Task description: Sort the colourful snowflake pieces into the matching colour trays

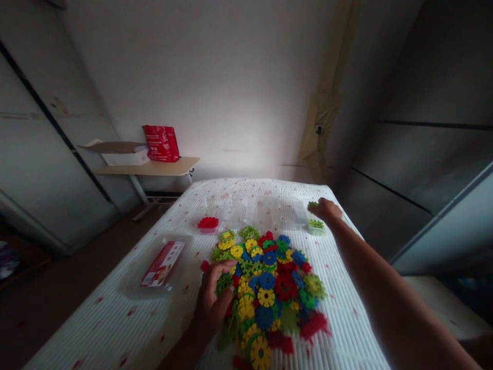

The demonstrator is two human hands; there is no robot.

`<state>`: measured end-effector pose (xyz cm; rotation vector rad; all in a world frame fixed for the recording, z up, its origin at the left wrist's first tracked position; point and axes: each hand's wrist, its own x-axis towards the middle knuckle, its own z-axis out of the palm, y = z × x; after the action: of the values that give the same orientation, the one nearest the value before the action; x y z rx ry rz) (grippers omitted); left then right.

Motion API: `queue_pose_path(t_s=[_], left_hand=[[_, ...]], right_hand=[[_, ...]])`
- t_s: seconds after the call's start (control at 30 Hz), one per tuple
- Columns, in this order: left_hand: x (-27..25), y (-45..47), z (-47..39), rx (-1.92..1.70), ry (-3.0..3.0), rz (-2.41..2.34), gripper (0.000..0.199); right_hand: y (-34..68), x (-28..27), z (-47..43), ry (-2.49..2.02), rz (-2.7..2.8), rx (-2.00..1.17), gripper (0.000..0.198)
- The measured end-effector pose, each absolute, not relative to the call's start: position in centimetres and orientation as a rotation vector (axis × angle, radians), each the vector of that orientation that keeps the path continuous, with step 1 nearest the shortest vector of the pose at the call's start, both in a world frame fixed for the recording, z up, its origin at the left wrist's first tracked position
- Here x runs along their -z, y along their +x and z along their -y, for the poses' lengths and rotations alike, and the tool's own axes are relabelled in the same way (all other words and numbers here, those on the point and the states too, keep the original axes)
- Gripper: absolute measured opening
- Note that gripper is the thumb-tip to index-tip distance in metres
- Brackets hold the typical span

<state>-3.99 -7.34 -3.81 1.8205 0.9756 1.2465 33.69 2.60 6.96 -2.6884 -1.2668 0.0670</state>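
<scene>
A mixed pile of plastic interlocking pieces [266,297], notched discs and other shapes in yellow, blue, red and green, covers the middle of the bed. At the pile's left edge is my left hand [210,298], its fingers and thumb curved apart around a dark green piece; no firm hold shows. Farther off, my right hand [328,209] pinches a light green interlocking piece [313,204]. Just below it stands a small clear tub [317,231] with green pieces inside. Red pieces [208,222] fill another clear tub at the back left.
More clear plastic tubs [265,208] line the back of the quilted bed cover [177,216]. A large clear container with a printed label [163,263] lies at left. Beyond the bed, a side table [169,167] bears a red bag [162,144] and a box [125,155].
</scene>
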Motion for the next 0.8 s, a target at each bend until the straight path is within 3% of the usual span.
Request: queue_pose_path(t_s=[0.5, 0.8], left_hand=[[3.8, -4.0, 7.2, -1.274, 1.867, -0.961, 0.028], [3.7, -4.4, 6.9, -1.303, 1.888, -1.109, 0.024]], right_hand=[[34.1, -6.0, -4.4, -2.744, 1.239, -0.208, 0.053], [33.7, -8.9, -2.0, -2.567, 1.397, 0.142, 0.039]])
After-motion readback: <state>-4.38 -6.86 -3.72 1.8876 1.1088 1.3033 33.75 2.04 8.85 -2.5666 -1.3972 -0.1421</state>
